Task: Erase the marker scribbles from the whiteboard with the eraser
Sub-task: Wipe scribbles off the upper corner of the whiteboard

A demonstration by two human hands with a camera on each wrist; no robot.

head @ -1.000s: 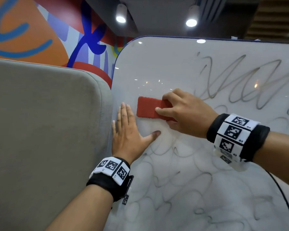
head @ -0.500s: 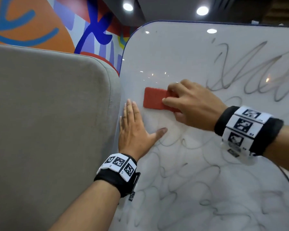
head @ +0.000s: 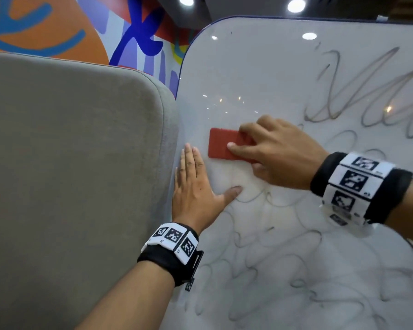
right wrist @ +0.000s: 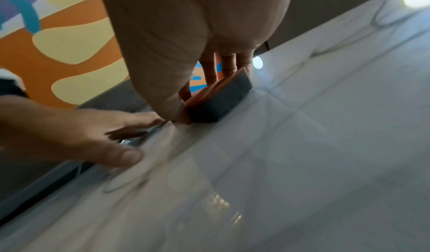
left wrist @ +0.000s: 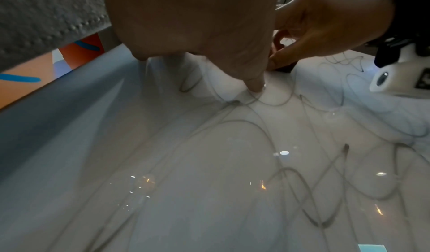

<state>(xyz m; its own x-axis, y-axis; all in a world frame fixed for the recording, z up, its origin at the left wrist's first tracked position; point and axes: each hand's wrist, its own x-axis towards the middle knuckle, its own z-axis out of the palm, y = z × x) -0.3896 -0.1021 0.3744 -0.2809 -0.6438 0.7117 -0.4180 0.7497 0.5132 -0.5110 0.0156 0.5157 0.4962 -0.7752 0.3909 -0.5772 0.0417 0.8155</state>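
A white whiteboard (head: 260, 75) fills the right of the head view, covered with grey marker scribbles (head: 358, 96) at the upper right and along the bottom. My right hand (head: 274, 151) grips a red eraser (head: 221, 144) with a grey felt underside (right wrist: 221, 101) and holds it flat against the board near its left side. The board above and around the eraser is wiped white. My left hand (head: 196, 186) lies flat with straight fingers on the board's left edge, just below the eraser, thumb (left wrist: 256, 84) touching a scribble line.
A grey upholstered panel (head: 69, 175) stands directly left of the board, touching its edge. Behind it is a wall painted in orange, blue and red shapes (head: 57, 32). Ceiling lights reflect on the board's glossy face.
The eraser and my right hand have stayed at about the same spot on the board. My left hand has stayed flat at the edge. The head camera has tilted, shifting the scene.
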